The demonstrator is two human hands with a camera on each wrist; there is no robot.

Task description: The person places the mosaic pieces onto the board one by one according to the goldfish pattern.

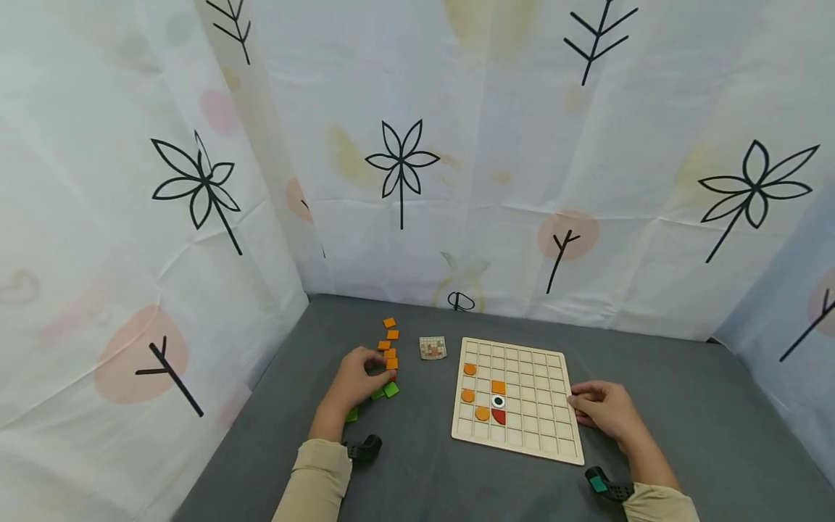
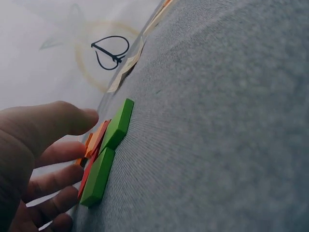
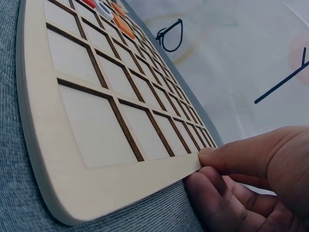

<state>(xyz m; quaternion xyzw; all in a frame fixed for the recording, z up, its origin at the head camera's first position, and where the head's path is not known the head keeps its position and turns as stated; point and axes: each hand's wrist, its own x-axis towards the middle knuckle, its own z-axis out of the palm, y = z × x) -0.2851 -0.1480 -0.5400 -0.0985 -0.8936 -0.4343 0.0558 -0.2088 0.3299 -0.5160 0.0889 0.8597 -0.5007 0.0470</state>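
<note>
Wooden board (image 1: pixel 535 399), right fingers (image 3: pixel 207 198) pinching its edge

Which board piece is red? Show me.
The quarter-circle below the eye disc in the head view; the others on the grid board are orange or mostly white.

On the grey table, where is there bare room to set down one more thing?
Two patches of the grey table look free: between the green tiles and the board, and right of the right grip. It is crowded around the left grip, with orange tiles and green ones; the board's left side also bears pieces.
</note>
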